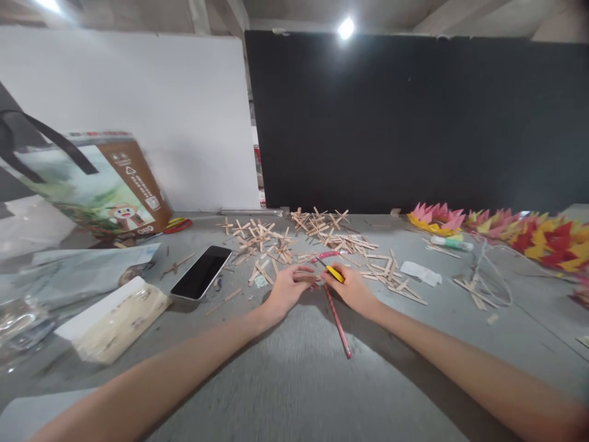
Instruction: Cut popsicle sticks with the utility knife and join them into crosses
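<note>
My right hand is closed around a yellow-handled cutter, whose dark tip points up and left. Just left of it, my left hand has its fingers curved toward the right hand; whether anything small is between them is hidden. A pink pencil lies on the grey table, its upper end near my right fingers. Beyond the fingertips is a pink-red strip. Wooden sticks, many joined as crosses, are heaped behind both hands, with more sticks to the right.
At left are a phone, a tissue pack, plastic wrapping, red-yellow scissors and a large bag. To the right are a white paper, a glue stick, a looped cord and colourful paper flowers.
</note>
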Tool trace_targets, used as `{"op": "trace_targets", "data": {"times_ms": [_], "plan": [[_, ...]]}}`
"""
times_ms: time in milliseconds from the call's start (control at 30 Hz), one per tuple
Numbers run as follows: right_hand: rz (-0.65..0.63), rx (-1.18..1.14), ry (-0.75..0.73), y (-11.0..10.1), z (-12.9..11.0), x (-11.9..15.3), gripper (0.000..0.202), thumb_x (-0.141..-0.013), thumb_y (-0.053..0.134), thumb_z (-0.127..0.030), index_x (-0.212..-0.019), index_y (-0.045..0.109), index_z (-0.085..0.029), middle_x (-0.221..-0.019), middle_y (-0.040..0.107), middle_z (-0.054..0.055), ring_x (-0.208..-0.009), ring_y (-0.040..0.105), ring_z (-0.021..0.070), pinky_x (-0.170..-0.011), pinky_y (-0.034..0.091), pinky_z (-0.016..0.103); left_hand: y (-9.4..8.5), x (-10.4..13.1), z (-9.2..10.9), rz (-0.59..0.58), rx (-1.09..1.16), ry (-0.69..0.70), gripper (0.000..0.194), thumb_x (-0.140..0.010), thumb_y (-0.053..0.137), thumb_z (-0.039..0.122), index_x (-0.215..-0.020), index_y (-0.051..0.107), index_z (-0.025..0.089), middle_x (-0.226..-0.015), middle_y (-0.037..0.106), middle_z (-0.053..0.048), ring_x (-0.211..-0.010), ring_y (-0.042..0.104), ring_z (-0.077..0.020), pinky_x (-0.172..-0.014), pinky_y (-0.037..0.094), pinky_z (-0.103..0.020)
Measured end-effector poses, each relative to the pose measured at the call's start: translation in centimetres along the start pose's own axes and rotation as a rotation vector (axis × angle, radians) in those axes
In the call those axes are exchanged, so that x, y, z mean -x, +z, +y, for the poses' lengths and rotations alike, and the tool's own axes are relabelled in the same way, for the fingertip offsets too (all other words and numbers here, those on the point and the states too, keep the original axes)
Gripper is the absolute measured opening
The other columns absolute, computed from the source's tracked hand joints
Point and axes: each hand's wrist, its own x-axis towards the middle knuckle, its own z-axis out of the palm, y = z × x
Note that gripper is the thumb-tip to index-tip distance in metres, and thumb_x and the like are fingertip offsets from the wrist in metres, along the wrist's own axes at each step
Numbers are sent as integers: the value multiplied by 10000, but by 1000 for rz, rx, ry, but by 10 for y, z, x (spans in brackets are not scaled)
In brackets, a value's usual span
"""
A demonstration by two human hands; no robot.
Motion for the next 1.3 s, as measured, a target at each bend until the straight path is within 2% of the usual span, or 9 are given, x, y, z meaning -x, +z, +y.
{"op": "trace_targets", "data": {"times_ms": [133, 367, 500, 633, 733, 867, 1000, 1133, 1300], "plan": [[61, 7, -19, 9, 8, -7, 289, -1004, 563, -460, -990, 676, -194, -820, 731, 37, -696, 650, 202, -674, 459, 301, 1, -13, -5, 117, 153, -76, 389, -666, 904, 317, -913, 637, 178, -746, 776, -32, -702, 753, -192, -718, 566, -294], [1, -15, -53, 4, 10, 2, 180, -999, 595, -399, -1010, 661, -231, -832, 712, 14, -721, 638, 187, -689, 440, 279, 2, -11, -4, 84, 87, -35, 322, -718, 876, 317, -864, 630, 169, -685, 709, 16, -616, 663, -128, -651, 492, -236], [-32, -54, -35, 3, 7, 5, 124, -965, 625, -328, -889, 622, -230, -716, 654, -16, -633, 578, 166, -618, 394, 267, 2, -9, -4, 157, 150, -49, 337, -691, 872, 255, -904, 621, 183, -636, 670, 51, -583, 623, -116, -631, 471, -227], [-77, -116, -18, 5, 6, 6, 173, -959, 624, -322, -820, 579, -229, -650, 577, -49, -587, 520, 144, -575, 357, 255, 1, -9, -3, 56, 168, -39, 341, -662, 899, 265, -909, 687, 163, -737, 715, 11, -670, 659, -135, -687, 499, -244], [-100, -159, -3, 6, 5, 4, 284, -979, 609, -390, -759, 542, -224, -623, 498, -59, -580, 473, 136, -551, 339, 252, 1, -7, -3, -26, 86, -15, 306, -731, 879, 368, -891, 727, 156, -821, 750, -36, -774, 692, -172, -759, 527, -277], [-51, -232, 25, 4, 2, 1, 258, -1005, 583, -452, -890, 554, -223, -714, 514, -45, -642, 494, 144, -591, 387, 259, 3, -6, -7, 30, 44, 3, 344, -863, 753, 505, -803, 649, 183, -770, 744, -46, -752, 716, -201, -782, 560, -336], [8, -345, -19, -3, 9, -2, 277, -1046, 532, -397, -1263, 427, -261, -764, 479, -61, -618, 469, 147, -597, 422, 264, 3, -5, -9, -11, 198, -76, 362, -937, 639, 559, -952, 497, 227, -795, 758, -47, -605, 725, -208, -632, 574, -354], [67, -214, -157, -10, 23, -7, 255, -1086, 446, -388, -1300, 463, -251, -972, 599, 31, -787, 575, 183, -742, 497, 321, 2, -4, -9, -56, 135, -6, 356, -945, 667, 447, -1051, 399, 238, -787, 751, -19, -558, 695, -162, -565, 512, -271], [89, -13, -243, -11, 30, -8, 265, -1083, 475, -333, -1312, 583, -256, -1062, 707, 73, -913, 662, 233, -818, 518, 367, 3, -1, -5, -108, 77, 21, 470, -960, 658, 365, -1296, 360, 226, -769, 722, 11, -523, 643, -115, -552, 460, -230]]}}
